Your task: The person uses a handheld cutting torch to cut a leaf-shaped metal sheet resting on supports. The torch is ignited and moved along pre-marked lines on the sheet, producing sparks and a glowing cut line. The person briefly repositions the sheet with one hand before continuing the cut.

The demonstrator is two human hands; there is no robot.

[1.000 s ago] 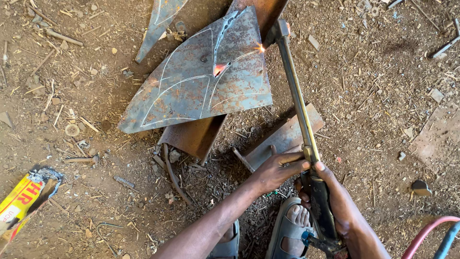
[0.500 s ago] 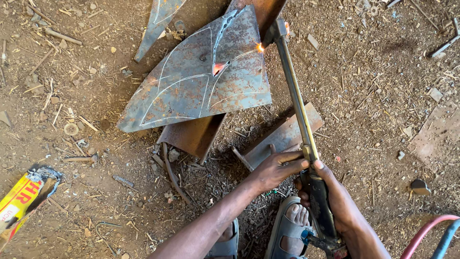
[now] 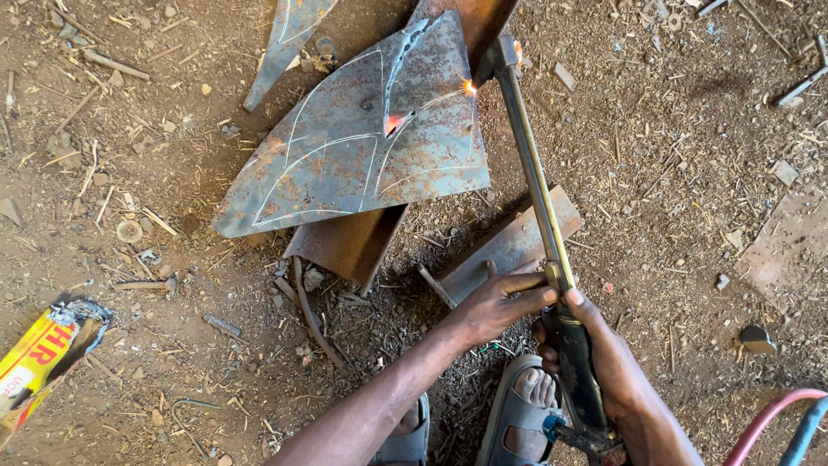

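Head view, both hands (image 3: 552, 324) gripping cutting torch (image 3: 536, 185), rusty plate (image 3: 362, 142), dirt floor (image 3: 673, 155)

Yellow carton (image 3: 39, 362) on dirt ground (image 3: 690, 173), red hose (image 3: 768, 423), blue hose (image 3: 806, 436), grey sandals (image 3: 509, 423), scattered scrap bits (image 3: 785, 173)
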